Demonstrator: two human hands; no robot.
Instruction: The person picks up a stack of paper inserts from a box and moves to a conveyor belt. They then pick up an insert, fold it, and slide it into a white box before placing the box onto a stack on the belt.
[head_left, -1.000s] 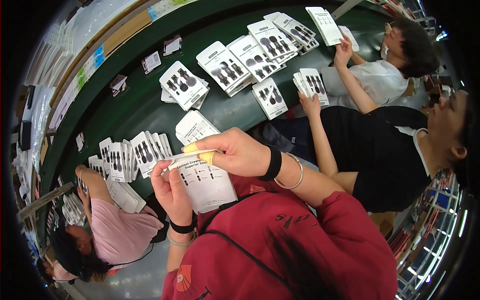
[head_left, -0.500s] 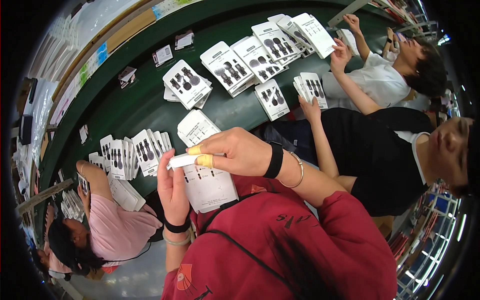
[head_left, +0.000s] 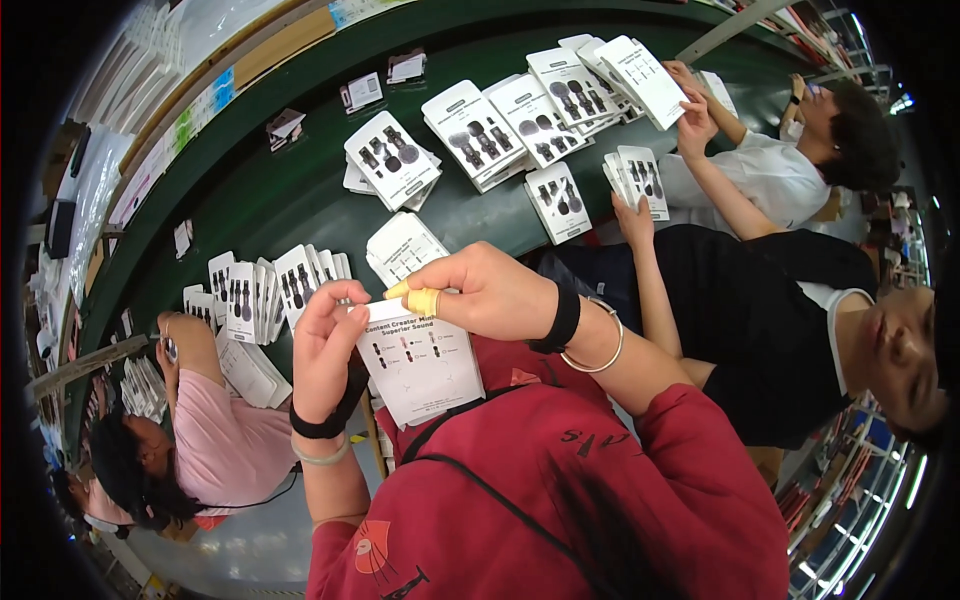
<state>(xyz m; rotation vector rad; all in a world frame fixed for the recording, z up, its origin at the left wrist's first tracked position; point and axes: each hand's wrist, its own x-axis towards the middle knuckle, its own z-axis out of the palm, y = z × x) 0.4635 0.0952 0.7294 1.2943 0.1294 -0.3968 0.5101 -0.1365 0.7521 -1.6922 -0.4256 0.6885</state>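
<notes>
The left hand [head_left: 330,350] has its thumb and index finger at the left end of the top flap [head_left: 388,312] of a slim white carton [head_left: 425,385]; whether they squeeze it or only rest there I cannot tell. The carton sits upright, tilted, in front of the person's red top [head_left: 520,470], its face of small device pictures in view. The right hand [head_left: 485,290] is clamped on the carton's upper edge, with yellow wraps [head_left: 424,302] on thumb and index finger. The carton looks light and fairly stiff, smooth enough to slide a little; the thin flap would probably crease under a hard pinch, so the side edges seem the safer hold. Around it, from the left: a co-worker in pink [head_left: 235,440] beside a row of standing cartons [head_left: 240,300], small flat packs [head_left: 362,92] spread on the green counter [head_left: 300,200], then a low pile of cartons [head_left: 393,160]. A white stack [head_left: 405,240] lies just beyond the hands and crowds the space there. Further right come larger piles [head_left: 475,135], a lone carton pile [head_left: 558,203], and a co-worker in black [head_left: 740,330] close by the right forearm, limiting elbow room, with a co-worker in white [head_left: 750,190] beyond.
</notes>
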